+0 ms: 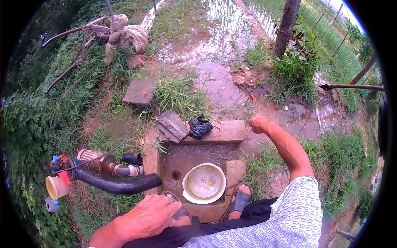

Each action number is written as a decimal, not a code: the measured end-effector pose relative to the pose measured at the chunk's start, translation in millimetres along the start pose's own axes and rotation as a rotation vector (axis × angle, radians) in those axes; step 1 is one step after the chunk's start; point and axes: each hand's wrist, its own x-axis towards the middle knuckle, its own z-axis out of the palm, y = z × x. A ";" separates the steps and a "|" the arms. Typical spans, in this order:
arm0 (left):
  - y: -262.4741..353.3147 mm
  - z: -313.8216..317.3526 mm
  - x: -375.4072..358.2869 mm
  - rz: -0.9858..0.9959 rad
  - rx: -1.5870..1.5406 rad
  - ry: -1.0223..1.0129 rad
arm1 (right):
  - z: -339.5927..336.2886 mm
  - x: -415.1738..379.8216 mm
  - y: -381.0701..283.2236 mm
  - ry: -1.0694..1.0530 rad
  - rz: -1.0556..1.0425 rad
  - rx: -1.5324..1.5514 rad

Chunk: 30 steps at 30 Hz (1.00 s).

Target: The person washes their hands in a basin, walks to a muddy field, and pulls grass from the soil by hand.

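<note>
My left hand [144, 217] is at the lower left, over my knee, palm down, with its fingers close together and partly hidden; whether it holds anything does not show. My right hand [259, 124] is stretched forward at the right end of a concrete block [229, 131], its fingers curled into a fist; anything inside is hidden. Between my feet, a round white basin [204, 183] with a chipped rim sits in the brick-edged water pit [175, 159]. A black plastic bag [200, 127] lies on the block, beside a rough brick [171, 126].
A motor pump [97, 161] with a thick black pipe [120, 182] stands at the left, near a yellow bucket [57, 187]. Muddy water runs ahead. A tree trunk [286, 29] and a wooden pole [355, 87] are at the right; a cloth bundle [128, 37] is upper left.
</note>
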 end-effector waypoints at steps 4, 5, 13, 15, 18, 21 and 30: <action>-0.1 -0.1 -0.7 0.010 -0.004 0.008 | 1.7 0.0 -0.5 0.004 0.004 0.003; 0.0 0.0 -0.6 0.006 -0.005 0.002 | 1.2 -0.8 -1.0 0.011 0.005 0.008; -2.4 1.4 -1.2 0.015 -0.006 -0.004 | -13.6 0.0 -9.0 -0.076 0.096 0.063; -2.7 2.5 -1.3 0.008 -0.008 -0.003 | -15.8 -0.1 -9.0 -0.093 0.101 0.059; -3.0 3.2 -1.9 0.002 -0.011 -0.010 | -17.0 -1.3 -9.1 -0.076 0.076 0.040; -2.4 1.9 -1.4 -0.007 -0.005 -0.033 | -7.5 -1.5 -5.1 -0.022 0.052 0.021; -1.5 2.2 -3.2 0.001 -0.007 -0.015 | -13.7 -0.1 -8.0 -0.058 0.107 0.080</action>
